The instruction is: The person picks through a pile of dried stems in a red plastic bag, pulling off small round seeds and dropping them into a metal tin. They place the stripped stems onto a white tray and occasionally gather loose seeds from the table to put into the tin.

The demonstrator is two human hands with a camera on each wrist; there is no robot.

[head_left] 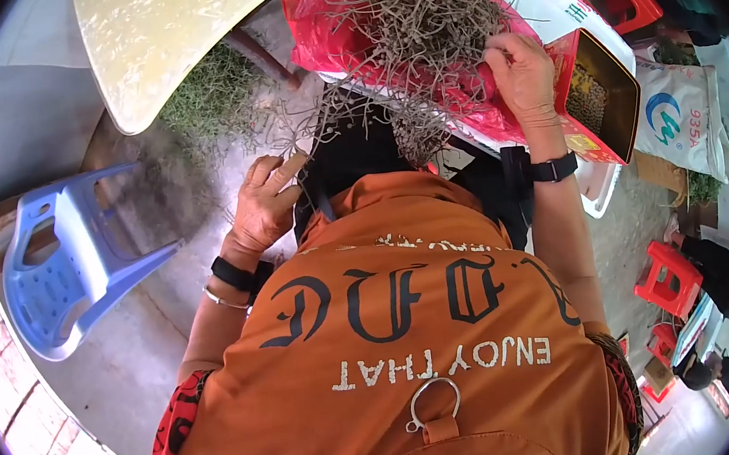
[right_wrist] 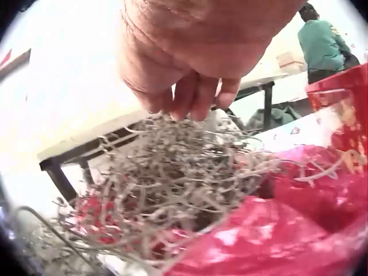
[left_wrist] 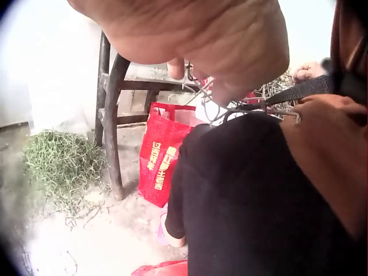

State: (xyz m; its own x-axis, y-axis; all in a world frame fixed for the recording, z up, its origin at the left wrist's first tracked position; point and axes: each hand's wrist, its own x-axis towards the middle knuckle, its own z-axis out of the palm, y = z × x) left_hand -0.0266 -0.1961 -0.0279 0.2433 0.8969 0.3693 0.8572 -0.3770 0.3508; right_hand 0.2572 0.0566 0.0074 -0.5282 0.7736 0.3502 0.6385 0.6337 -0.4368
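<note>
A heap of dried, tangled grey-brown plant stems (head_left: 427, 21) lies on a pink plastic bag (head_left: 321, 23). At the heap's right edge is my right hand (head_left: 528, 77); its curled fingers pinch stems there. In the right wrist view the fingertips (right_wrist: 198, 109) reach down into the top of the tangle. My left hand (head_left: 266, 204) is in front of my left side, with thin dry stems (left_wrist: 198, 86) pinched between its fingers, partly hidden by the palm in the left wrist view. More stems (head_left: 416, 129) hang over the near edge towards my lap.
Right of the bag stands a red box (head_left: 578, 107) with a dark interior. A pile of green stems (left_wrist: 63, 164) lies on the floor by a dark table leg (left_wrist: 115, 132), near a red bag (left_wrist: 161, 152). A blue plastic chair (head_left: 65, 250) stands at left, a yellowish tabletop (head_left: 159, 45) ahead.
</note>
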